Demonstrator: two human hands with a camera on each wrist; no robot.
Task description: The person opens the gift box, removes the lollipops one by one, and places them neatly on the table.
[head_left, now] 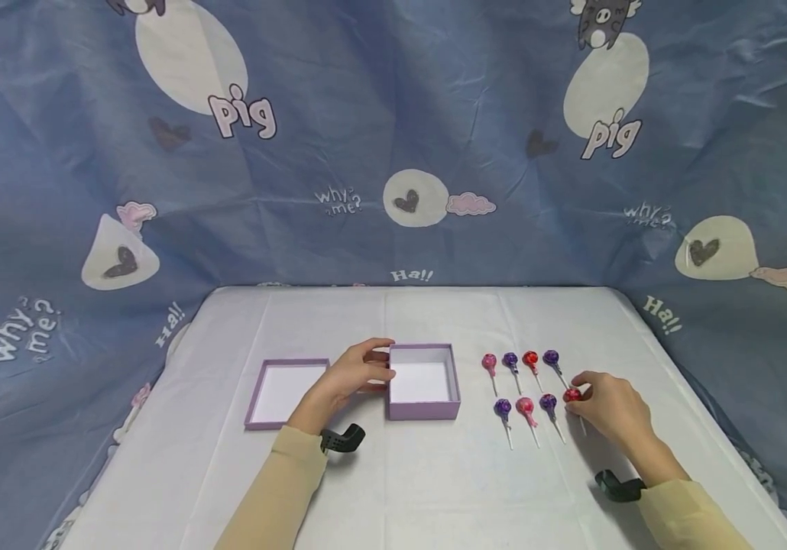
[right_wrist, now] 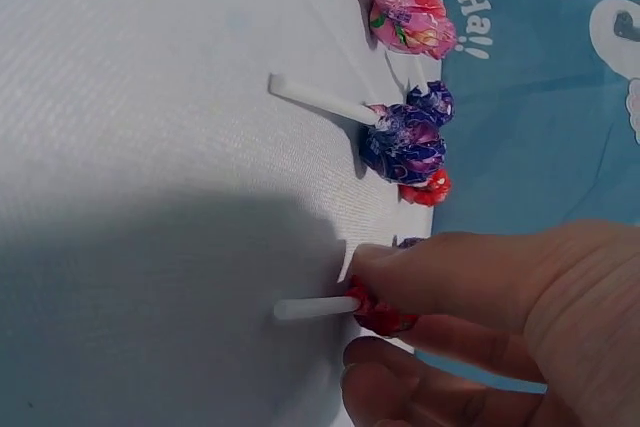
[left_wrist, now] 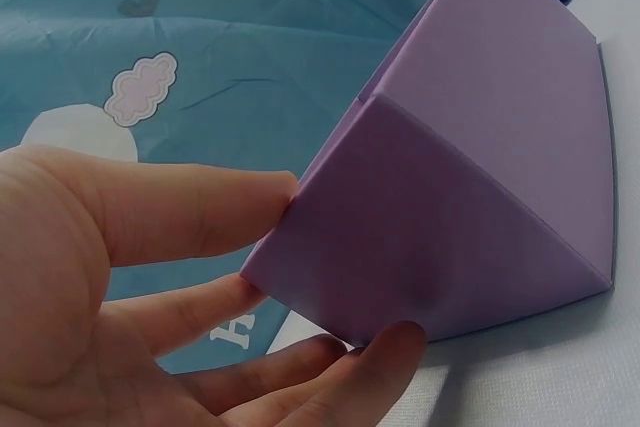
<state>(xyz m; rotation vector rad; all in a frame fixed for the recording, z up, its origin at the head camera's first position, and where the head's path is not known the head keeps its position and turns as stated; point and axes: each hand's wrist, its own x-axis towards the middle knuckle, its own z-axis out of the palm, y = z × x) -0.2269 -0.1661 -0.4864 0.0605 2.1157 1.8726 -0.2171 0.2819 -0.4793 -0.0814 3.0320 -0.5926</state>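
A purple box (head_left: 423,410) with a white inside stands open-topped in mid-table. At its left wall is my left hand (head_left: 352,374); in the left wrist view the thumb touches the box's edge and other fingertips rest against its side. On the right, my right hand (head_left: 613,409) pinches a red-wrapped lollipop (right_wrist: 385,319) by its candy head between thumb and fingers. Its white stick points toward the table's near side. Beside it lie the other lollipops in two rows, among them a purple one (head_left: 548,402), a pink one (head_left: 525,406) and a red one (head_left: 530,357).
A shallow purple-rimmed lid (head_left: 290,389), white inside, lies left of the box, partly behind my left hand. White cloth (head_left: 435,489) covers the table. A blue printed curtain (head_left: 338,137) hangs behind and at both sides.
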